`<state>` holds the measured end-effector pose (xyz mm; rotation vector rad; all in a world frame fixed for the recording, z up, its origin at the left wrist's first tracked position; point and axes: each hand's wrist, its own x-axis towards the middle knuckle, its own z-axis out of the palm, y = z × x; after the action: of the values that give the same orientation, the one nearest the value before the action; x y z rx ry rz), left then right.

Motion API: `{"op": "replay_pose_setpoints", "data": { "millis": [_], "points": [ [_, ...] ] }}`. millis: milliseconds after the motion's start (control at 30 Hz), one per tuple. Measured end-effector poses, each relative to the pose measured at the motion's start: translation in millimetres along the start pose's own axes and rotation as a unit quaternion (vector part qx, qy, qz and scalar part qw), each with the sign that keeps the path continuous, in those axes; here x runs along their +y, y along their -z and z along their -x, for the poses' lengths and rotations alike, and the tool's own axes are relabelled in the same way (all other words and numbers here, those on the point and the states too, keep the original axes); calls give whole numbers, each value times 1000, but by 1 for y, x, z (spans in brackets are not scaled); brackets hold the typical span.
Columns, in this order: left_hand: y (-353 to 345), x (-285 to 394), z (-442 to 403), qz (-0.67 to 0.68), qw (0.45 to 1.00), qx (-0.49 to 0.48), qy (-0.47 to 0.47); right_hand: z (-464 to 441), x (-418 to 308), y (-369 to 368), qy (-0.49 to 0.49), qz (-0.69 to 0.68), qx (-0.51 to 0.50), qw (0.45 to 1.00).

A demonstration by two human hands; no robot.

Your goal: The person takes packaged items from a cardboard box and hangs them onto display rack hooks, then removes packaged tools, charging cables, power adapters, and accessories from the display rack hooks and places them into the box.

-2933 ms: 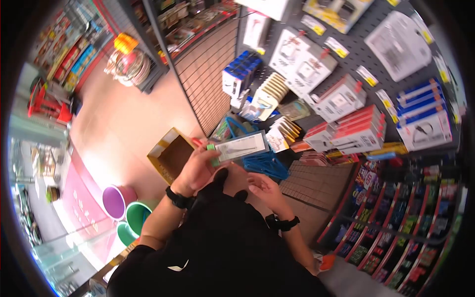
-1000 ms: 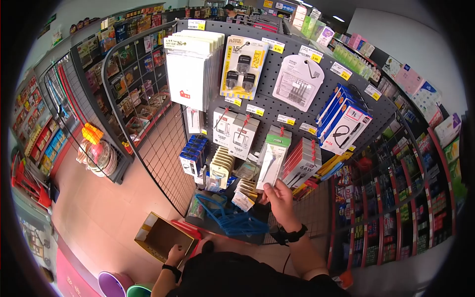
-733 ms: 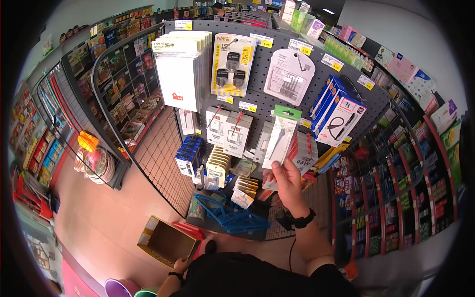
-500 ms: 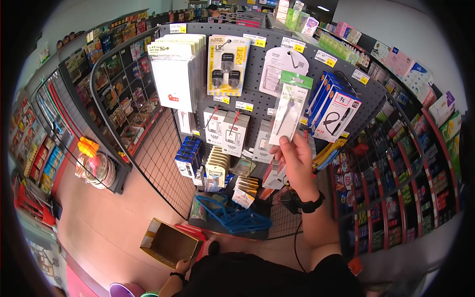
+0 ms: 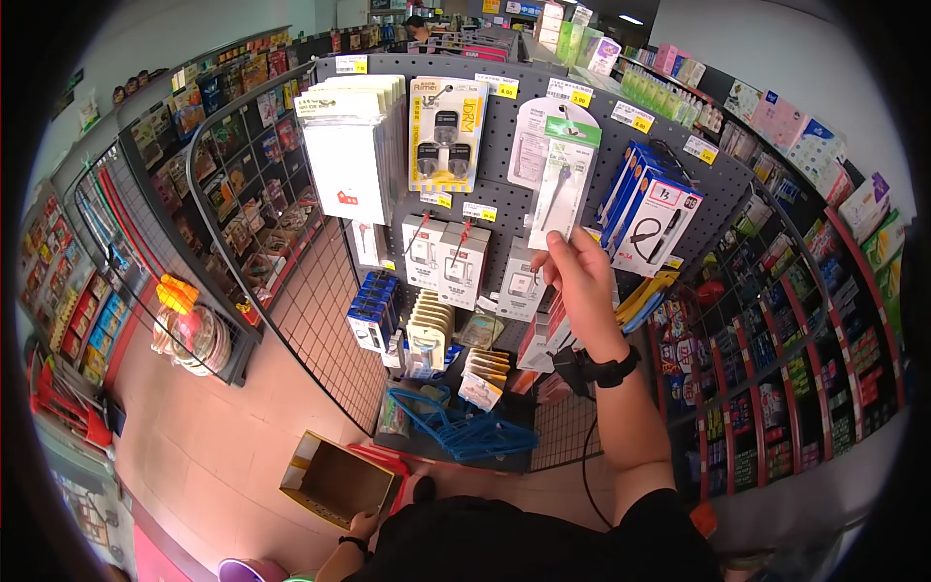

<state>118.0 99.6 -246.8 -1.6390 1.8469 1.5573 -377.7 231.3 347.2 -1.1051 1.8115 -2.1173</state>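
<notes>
My right hand (image 5: 584, 281) pinches the lower end of a slim white package with a green header (image 5: 565, 179). A thin dark item shows through its front. The package is raised against the pegboard, in front of a white rounded card pack (image 5: 527, 145); whether its top is on a hook I cannot tell. Blue-and-white cable boxes (image 5: 658, 221) hang just right of it. Down by my body, my left hand (image 5: 364, 527) grips the near edge of an open cardboard box (image 5: 304, 454), its fingers partly hidden.
The pegboard (image 5: 495, 145) carries white packs (image 5: 354, 160), a yellow blister card (image 5: 444, 136) and boxed goods (image 5: 459, 262). Blue hangers (image 5: 470, 427) lie on its base. Wire mesh side panels (image 5: 310, 320) flank it. A purple tub (image 5: 250, 570) stands at the bottom left.
My right hand and the green-topped package have moved up and slightly left, nearer the rounded card pack. My left hand stays on the cardboard box. The view has shifted slightly.
</notes>
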Motion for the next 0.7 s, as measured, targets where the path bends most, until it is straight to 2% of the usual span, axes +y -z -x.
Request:
{"op": "replay_pose_setpoints", "data": {
  "millis": [467, 533, 700],
  "points": [
    [-2, -3, -4, -6, 1000, 7, -7, -54, 26, 7, -71, -46, 22, 996],
    [5, 24, 23, 23, 1000, 15, -16, -62, 19, 8, -95, -29, 27, 995],
    [0, 1, 4, -11, 999, 39, -32, -49, 25, 9, -136, -48, 31, 989]
  ]
}}
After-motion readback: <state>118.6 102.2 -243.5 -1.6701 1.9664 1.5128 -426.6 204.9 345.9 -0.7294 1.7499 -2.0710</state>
